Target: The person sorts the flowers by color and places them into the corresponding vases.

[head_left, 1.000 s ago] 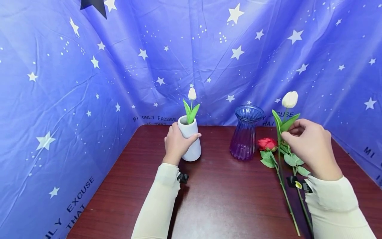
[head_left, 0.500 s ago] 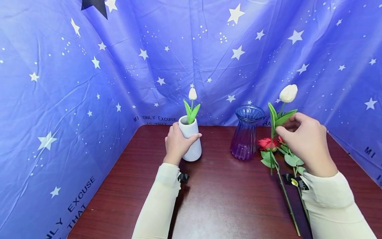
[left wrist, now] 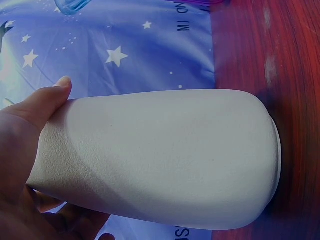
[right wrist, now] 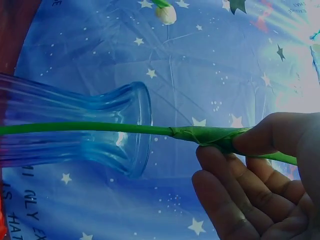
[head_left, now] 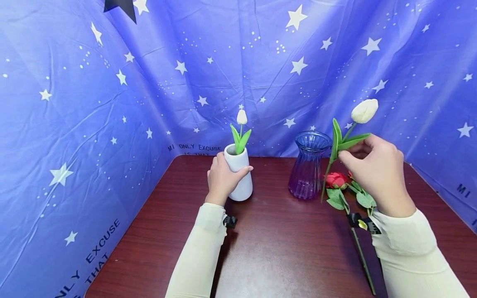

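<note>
My left hand [head_left: 222, 177] grips the upper part of a white vase [head_left: 241, 182], which stands upright on the table. A white tulip [head_left: 242, 117] with green leaves rises from that vase. At the right, my right hand [head_left: 378, 171] pinches a second white tulip [head_left: 365, 111] near the base of its leaves. Its bloom leans right and its stem hangs down beside the blue-purple glass vase [head_left: 308, 167]. The right wrist view shows the green stem [right wrist: 90, 127] crossing in front of the glass vase, held between thumb and fingers.
A red rose [head_left: 336, 180] lies on the dark red-brown table [head_left: 275, 244] below the right hand. Another leafy stem [head_left: 365, 199] lies beside it, partly hidden by the hand and sleeve. A blue star-printed cloth [head_left: 238, 62] hangs behind and at both sides.
My right hand has moved left and up with the tulip, bringing its stem off the roses toward the glass vase and tilting the bloom right. The left hand stays on the white vase.
</note>
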`<state>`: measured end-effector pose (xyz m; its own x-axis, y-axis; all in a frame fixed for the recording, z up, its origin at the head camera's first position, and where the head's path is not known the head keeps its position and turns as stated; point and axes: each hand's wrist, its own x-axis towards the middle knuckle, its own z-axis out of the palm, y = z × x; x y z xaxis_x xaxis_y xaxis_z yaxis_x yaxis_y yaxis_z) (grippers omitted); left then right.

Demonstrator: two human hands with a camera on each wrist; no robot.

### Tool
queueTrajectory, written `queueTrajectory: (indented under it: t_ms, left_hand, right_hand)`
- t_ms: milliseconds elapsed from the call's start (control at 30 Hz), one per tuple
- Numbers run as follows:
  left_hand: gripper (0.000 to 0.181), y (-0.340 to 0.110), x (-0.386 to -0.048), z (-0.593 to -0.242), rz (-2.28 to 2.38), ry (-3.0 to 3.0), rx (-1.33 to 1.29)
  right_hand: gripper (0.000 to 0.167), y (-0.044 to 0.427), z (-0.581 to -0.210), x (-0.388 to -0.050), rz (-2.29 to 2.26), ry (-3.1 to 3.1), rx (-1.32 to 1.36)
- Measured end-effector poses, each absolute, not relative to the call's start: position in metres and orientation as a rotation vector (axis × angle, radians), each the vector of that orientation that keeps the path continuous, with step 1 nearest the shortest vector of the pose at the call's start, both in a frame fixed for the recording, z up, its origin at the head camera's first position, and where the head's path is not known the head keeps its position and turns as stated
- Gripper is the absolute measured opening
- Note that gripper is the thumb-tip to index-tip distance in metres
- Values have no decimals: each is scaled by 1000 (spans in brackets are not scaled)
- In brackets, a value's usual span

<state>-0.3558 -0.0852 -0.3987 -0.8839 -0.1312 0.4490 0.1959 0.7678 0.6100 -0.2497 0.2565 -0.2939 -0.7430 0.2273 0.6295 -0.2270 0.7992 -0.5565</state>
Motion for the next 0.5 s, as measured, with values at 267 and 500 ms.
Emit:
queueTrajectory:
  t_ms: [267,500]
  left_hand:
    - [99,-84,-356,-398,-927,-2483,-45]
    - [101,-84,-356,-399,-905,-2496,-36]
  right_hand:
    - [10,250,-290,-253,853,-2195,39]
    - [14,243,-285,-253,892,-2156,44]
